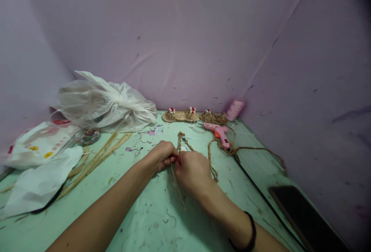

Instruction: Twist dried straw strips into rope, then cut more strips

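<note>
My left hand is closed in a pinch at the middle of the green table. Right beside it, fingertips touching, my right hand is closed too. Both hold a thin straw strand, whose loose end hangs down toward me between the wrists. Beyond the hands a twisted brown cord forms a narrow loop and runs toward the fingers. The part inside the fingers is hidden.
Small woven soles with beads lie by the wall, near a pink thread spool and pink glue gun. A phone lies right. Left are a plastic bag, straw strips and a bead jar.
</note>
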A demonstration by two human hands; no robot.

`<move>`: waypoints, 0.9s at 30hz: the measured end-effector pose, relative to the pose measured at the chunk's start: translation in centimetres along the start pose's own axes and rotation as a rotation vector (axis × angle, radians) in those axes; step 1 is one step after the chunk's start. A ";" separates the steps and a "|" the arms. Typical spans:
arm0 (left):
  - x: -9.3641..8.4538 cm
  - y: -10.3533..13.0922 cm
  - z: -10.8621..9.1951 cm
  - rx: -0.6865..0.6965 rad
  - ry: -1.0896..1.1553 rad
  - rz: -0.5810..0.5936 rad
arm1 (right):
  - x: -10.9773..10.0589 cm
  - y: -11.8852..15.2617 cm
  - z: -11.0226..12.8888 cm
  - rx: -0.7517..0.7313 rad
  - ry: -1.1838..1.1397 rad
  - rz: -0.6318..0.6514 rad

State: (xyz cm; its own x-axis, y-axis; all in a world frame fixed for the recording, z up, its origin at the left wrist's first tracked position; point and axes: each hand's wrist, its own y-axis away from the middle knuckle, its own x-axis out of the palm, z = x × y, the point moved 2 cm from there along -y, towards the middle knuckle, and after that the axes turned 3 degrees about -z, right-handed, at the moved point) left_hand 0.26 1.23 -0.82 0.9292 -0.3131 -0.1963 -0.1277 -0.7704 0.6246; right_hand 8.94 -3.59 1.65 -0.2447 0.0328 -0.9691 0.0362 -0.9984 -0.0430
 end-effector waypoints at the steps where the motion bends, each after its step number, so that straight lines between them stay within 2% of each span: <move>1: 0.0 -0.1 0.1 0.023 0.035 0.004 | 0.3 0.5 0.7 -0.031 0.014 0.022; 4: -0.2 -0.5 0.5 0.114 0.079 0.010 | 0.7 1.1 1.3 -0.112 -0.001 0.077; 6: -0.5 -0.8 0.6 0.141 0.065 0.051 | 0.3 0.5 0.4 -0.122 -0.065 0.101; 8: -0.9 -1.0 0.7 0.137 0.056 0.149 | -0.4 -0.7 -1.2 -0.088 -0.234 0.120; 11: -1.4 -1.2 0.6 0.139 0.068 0.280 | -1.4 -2.6 -3.5 0.081 -0.647 -0.008; 13: -1.5 -1.2 0.6 0.149 0.077 0.301 | -0.9 -3.1 -4.0 0.249 -0.911 0.103; 15: -1.6 -1.2 0.5 0.148 0.073 0.291 | 0.1 -3.0 -3.4 0.357 -1.113 0.350; 17: -1.5 -1.2 0.6 0.154 0.050 0.275 | 0.9 -2.7 -2.7 0.377 -1.198 0.519; 19: -1.6 -1.1 0.6 0.180 -0.004 0.249 | 1.4 -2.7 -2.5 0.365 -1.178 0.523; 23: -1.8 -1.1 0.5 0.229 -0.191 0.156 | 2.1 -3.2 -3.4 0.346 -1.070 0.401; 27: -1.9 -0.2 -0.2 0.317 -0.416 0.053 | 2.7 -3.3 -3.9 0.366 -1.108 0.426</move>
State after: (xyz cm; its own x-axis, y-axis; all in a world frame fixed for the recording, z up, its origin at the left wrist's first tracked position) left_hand -1.42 2.11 -0.39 0.7109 -0.5005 -0.4941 -0.3295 -0.8577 0.3948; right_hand 11.88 -0.04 -1.79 -0.9724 -0.1754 -0.1541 0.0846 -0.8798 0.4677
